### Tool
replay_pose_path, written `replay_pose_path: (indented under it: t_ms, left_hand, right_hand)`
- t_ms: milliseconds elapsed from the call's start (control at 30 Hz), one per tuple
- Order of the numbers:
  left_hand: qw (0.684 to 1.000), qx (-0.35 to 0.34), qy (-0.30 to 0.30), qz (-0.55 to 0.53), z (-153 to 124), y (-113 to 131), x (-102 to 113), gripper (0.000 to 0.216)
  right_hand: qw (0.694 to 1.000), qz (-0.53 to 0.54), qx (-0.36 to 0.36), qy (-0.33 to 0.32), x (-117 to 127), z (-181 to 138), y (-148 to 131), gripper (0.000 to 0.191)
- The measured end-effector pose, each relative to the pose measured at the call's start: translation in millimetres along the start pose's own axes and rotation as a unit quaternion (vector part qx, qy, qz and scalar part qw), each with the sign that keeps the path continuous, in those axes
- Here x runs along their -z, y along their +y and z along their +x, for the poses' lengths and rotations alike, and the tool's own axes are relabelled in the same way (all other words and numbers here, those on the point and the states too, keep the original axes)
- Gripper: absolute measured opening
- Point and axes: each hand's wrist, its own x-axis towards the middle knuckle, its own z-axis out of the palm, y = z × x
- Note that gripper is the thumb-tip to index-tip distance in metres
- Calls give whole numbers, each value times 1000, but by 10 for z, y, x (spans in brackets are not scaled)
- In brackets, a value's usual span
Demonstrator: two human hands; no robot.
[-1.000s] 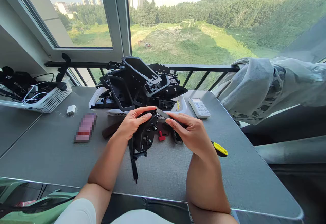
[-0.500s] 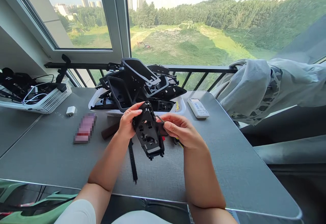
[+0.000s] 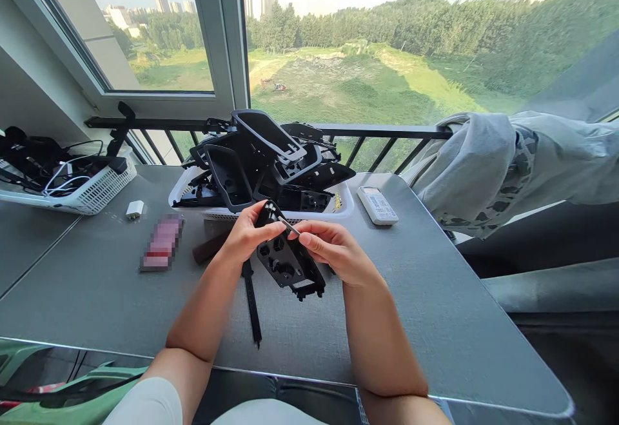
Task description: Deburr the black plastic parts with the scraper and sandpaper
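Note:
My left hand [image 3: 247,235] grips the upper left side of a black plastic part [image 3: 290,267], a molded housing with holes and small tabs at its lower end. The part is held tilted above the table. In my right hand [image 3: 333,247] a thin silvery rod [image 3: 290,226] is pinched between thumb and fingertips. It lies slantwise over the top of the part, its far end close to my left thumb. Whether the rod sits in the part I cannot tell. Beneath my hands a long narrow black strip [image 3: 251,306] lies on the table.
Behind my hands a white basket [image 3: 349,206] is heaped with black plastic parts [image 3: 232,173]. A white calculator-like device [image 3: 378,206] lies right of it. To the left are a dark brown object [image 3: 209,249], a blurred pink item [image 3: 162,242], a white plug [image 3: 135,209] and another basket [image 3: 104,189].
The black part has turned, its lower end swinging right. My right hand has moved left and brought the rod over the part's upper end, near my left thumb.

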Motion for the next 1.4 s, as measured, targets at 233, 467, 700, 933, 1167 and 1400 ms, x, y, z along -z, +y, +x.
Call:
replay_pose_path:
  t_ms: [233,467,700,933,1167,1400]
  left_hand:
    - [994,60,85,-29,13,14,-59,40]
    - [994,91,53,-26,9,36,-87,53]
    - [993,100,57,-37,23,38,-73,54]
    - [991,116,50,-49,37,33,-69,53]
    - [986,117,57,-105,33,72,-27,43]
    - [982,102,99,-124,47,74,-33,39]
  right_hand:
    - [981,-133,65,123,54,-39,21,44]
    - [915,-346,135,157,68,-134,-10,26]
    - [903,-386,110,153,82,-135,-22,29]
    - [918,-362,87,133,110,-148,-40,29]
    - [983,-163,44,71,176,-109,-65,36]
    - [997,-70,9,1,210,-78,-68,38]
